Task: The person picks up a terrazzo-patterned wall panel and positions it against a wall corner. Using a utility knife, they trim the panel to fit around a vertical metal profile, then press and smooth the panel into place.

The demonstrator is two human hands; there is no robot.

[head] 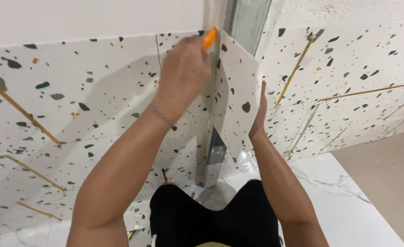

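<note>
An orange tool [209, 38] is grasped in the left hand [183, 73], fingers clenched around it, w/ only its tip seen above the knuckles. The tip is held at the top edge of a loose speckled panel strip [235, 98], right at the corner where two walls meet. The strip stands upright, long axis vertical, and is placed just right of the left hand, so the tool touches or nearly touches its upper left corner; which one cannot be told. The right hand [259, 116] is open and flat, palm pressed against the strip's right edge, lower than the left hand. Behind the strip a metal corner post [247, 20] is seen, approx. vertical too. A speckled wall [74, 100] w/ thin gold lines is on the left, a similar one on the right. A white marble floor [343, 201] lies below.
</note>
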